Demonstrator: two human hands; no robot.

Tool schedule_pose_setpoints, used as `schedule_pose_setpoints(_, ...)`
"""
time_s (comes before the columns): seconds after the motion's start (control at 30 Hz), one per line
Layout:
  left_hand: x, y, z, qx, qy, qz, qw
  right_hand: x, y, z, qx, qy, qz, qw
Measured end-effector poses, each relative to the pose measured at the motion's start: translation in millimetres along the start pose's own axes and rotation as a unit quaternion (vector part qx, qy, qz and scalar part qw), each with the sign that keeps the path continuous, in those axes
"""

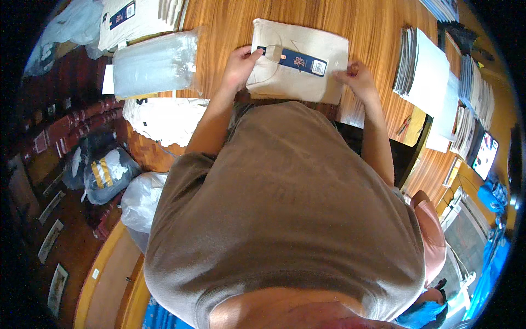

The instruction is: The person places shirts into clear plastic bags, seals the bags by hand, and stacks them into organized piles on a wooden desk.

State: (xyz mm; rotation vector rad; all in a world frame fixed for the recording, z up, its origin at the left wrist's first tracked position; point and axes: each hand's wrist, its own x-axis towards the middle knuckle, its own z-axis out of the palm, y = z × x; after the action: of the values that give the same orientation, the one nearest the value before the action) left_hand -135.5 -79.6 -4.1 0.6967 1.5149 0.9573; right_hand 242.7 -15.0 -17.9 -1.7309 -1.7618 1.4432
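A folded cream garment point(307, 38) lies flat on the wood-grain table in front of me. On top of it rests a navy hang tag point(303, 62) with a barcode, and a thin cord loops from it. My left hand point(239, 67) is closed at the garment's left edge, thumb and fingers pinching it beside a small dark neck label point(262, 51). At the opposite edge, my right hand point(359, 79) has its fingers curled in against the cloth; whether they grip it is hard to see.
Clear plastic bags point(156, 63) lie in a pile to the left, below a stack of cream garments point(142, 27). Rightward stand a stack of white sheets point(424, 71), small snips point(404, 125) and a lit phone point(485, 156). Filled plastic sacks point(145, 197) sit lower left. Another person's pink sleeve point(430, 236) shows lower right.
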Motion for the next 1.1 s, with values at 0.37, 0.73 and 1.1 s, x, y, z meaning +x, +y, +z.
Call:
schedule_pose_setpoints(0.37, -89, -7, -29, 0.205, -0.084, -0.041, 0.974, -29, -33, -9, -0.132, 0.253, -0.074, 0.956)
schedule_pose_setpoints(0.73, -73, -14, 5, 0.197, -0.135, -0.004, 0.971, -110, -14, 24, 0.053, 0.082, 0.063, 0.993)
schedule_pose_setpoints(1.1, -64, -22, 8, 0.25, -0.188, 0.0, 0.95, -116, 10, 52, 0.072, 0.003, 0.058, 0.996)
